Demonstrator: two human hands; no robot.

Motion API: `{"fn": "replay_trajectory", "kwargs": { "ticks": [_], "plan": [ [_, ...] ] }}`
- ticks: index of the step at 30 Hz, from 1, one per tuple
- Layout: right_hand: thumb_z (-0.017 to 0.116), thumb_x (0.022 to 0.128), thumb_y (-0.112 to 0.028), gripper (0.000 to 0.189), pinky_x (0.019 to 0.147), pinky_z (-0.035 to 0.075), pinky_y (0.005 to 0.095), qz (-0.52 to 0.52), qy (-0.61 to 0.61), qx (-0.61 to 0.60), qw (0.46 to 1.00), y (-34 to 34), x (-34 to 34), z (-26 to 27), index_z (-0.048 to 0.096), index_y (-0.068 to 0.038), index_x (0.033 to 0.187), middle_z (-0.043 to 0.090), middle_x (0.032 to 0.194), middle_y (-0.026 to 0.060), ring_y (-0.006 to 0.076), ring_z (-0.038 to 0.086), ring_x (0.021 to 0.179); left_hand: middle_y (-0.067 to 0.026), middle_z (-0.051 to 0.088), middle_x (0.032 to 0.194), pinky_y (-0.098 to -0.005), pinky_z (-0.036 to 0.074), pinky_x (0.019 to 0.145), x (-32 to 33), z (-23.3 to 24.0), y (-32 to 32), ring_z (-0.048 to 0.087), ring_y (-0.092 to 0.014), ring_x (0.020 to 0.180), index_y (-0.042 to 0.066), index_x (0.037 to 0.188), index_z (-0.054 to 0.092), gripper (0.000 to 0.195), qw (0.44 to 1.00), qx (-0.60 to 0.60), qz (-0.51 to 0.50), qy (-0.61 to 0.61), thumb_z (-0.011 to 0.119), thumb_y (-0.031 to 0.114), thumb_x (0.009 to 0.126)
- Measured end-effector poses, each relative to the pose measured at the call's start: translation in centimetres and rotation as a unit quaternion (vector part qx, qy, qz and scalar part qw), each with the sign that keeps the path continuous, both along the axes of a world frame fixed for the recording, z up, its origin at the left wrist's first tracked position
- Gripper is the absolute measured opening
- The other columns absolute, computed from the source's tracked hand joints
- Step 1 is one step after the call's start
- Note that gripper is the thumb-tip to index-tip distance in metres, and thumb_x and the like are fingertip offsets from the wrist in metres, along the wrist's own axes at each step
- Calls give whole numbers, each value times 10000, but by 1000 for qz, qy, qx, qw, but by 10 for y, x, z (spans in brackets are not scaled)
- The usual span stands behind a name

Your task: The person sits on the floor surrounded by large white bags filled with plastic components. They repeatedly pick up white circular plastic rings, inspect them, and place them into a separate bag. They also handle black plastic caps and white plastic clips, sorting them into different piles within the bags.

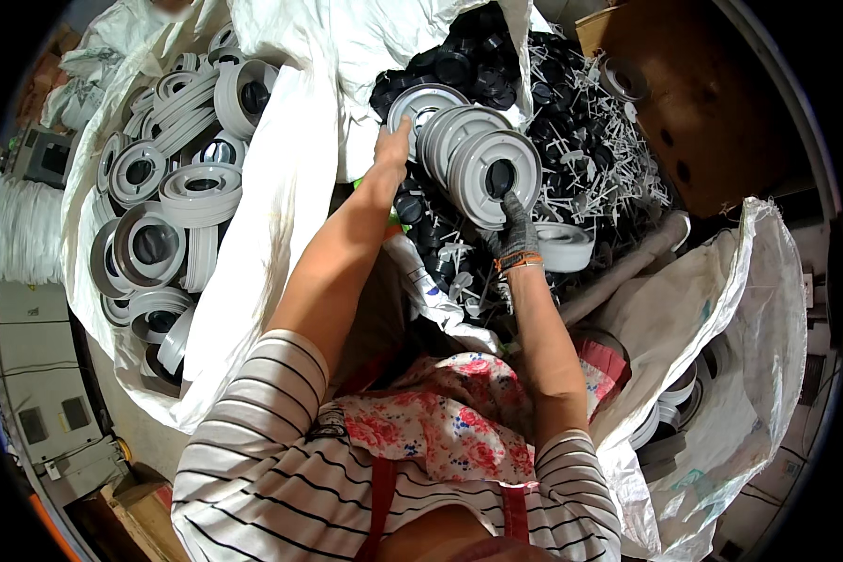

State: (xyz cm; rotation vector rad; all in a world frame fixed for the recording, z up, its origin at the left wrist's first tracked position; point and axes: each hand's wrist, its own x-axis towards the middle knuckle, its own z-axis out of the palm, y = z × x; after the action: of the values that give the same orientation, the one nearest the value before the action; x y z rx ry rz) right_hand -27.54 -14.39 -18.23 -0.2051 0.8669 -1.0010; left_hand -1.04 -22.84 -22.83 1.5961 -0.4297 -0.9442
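Note:
My bare left hand (393, 145) holds the left edge of a grey-white plastic ring (400, 112) at the far end of a leaning row of stacked rings. My right hand (511, 228), in a dark grey glove, grips the near end of that row, its fingers at the lower rim of the front ring (525, 158). Black plastic caps (453, 67) and thin white plastic pieces (583, 165) lie heaped under and around the row. Just right of my glove rests another grey-white ring stack (565, 247).
A white woven sack (288, 168) at the left holds many ring stacks (200, 184). Another open sack (730, 281) at the lower right holds more rings (667, 414). Brown cardboard (709, 91) stands at the upper right, with a single ring (624, 79) near its edge.

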Motion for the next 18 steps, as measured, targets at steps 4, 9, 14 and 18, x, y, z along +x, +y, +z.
{"fn": "replay_trajectory", "kwargs": {
  "ticks": [4, 9, 14, 18],
  "plan": [
    [694, 816, -301, 441, 761, 543, 455, -31, 67, -9, 997, -13, -15, 10, 560, -118, 1194, 611, 1125, 88, 262, 610, 991, -227, 636, 1089, -355, 444, 896, -18, 1, 7, 607, -316, 1030, -62, 1175, 574, 613, 983, -15, -60, -175, 638, 427, 809],
    [762, 707, -352, 527, 691, 482, 513, -54, 113, -22, 992, -42, -66, 20, 573, -167, 1163, 620, 1100, 57, 342, 583, 922, -103, 641, 694, -306, 471, 658, -60, 37, 35, 600, -184, 666, -54, 913, 663, 404, 990, -63, -91, -89, 682, 326, 779],
    [750, 731, -226, 549, 727, 500, 456, -82, 193, -53, 976, -54, -101, 26, 551, -20, 1199, 599, 1105, 125, 271, 587, 931, -122, 517, 1095, -366, 409, 824, -87, 49, 55, 488, -221, 962, 3, 1177, 520, 560, 968, 95, -201, 115, 619, 408, 802],
    [716, 764, -216, 527, 889, 461, 468, -80, 124, -44, 988, -48, -95, 24, 535, -72, 1238, 585, 1176, 128, 318, 555, 1040, -161, 269, 1472, -519, 228, 1058, -98, 42, 48, 250, -329, 1341, 62, 1424, 274, 825, 945, 118, -221, 211, 560, 528, 807]
  ]
}}
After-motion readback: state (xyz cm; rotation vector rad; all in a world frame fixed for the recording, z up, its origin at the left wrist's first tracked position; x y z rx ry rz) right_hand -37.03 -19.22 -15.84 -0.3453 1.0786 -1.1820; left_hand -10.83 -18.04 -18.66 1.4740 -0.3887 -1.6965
